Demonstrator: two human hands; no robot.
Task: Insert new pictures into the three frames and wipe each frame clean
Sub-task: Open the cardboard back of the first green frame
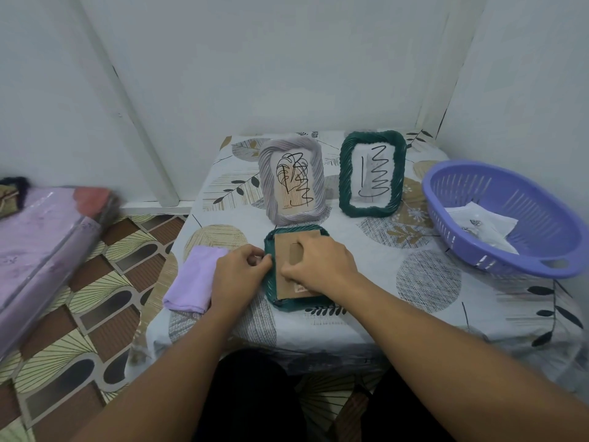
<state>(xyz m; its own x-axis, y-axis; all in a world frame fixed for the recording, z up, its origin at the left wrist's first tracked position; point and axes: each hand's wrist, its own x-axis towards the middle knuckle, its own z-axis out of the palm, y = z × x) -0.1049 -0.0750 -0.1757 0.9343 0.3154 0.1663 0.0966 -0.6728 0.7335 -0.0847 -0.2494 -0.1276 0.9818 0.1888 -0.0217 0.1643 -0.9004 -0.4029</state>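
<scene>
A dark green frame [288, 304] lies face down at the table's front, its brown cardboard back [285, 247] facing up. My left hand [237, 275] pinches at the frame's left edge with curled fingers. My right hand [318, 266] rests on the cardboard, fingertips curled down at its left side. Behind stand a grey ribbed frame [266, 173] and a second dark green frame [345, 173], both upright, each showing a picture scribbled over in black lines. A folded lilac cloth [191, 282] lies left of my left hand.
A purple plastic basket [446, 199] at the table's right holds white sheets of paper [484, 224]. The table wears a leaf-patterned cloth [414, 301] and stands in a white corner. A mattress in plastic [38, 250] lies on the patterned floor at left.
</scene>
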